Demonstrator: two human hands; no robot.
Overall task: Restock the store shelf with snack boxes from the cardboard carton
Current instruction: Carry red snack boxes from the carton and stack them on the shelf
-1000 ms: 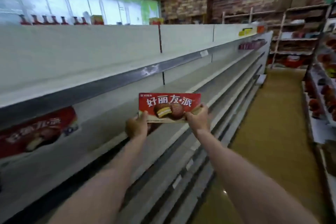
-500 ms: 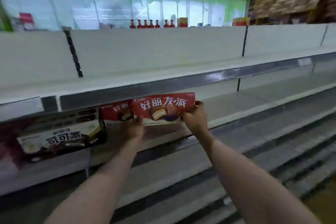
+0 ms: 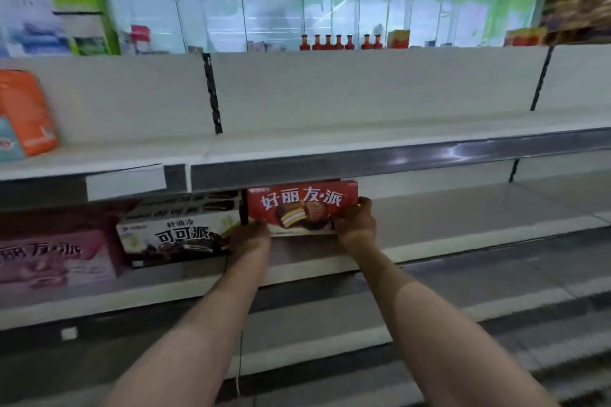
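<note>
We hold a red snack box (image 3: 302, 206) with both hands. Our left hand (image 3: 249, 236) grips its bottom left corner, and our right hand (image 3: 355, 225) grips its right end, fingers curled around it. The box is upright, facing us, over the second shelf (image 3: 463, 218), tucked just under the grey edge of the top shelf (image 3: 396, 160). Just beside it on the left stands a white and black snack box (image 3: 178, 230). Further left is a pink box (image 3: 56, 258). An orange bag (image 3: 24, 114) stands on the top shelf.
</note>
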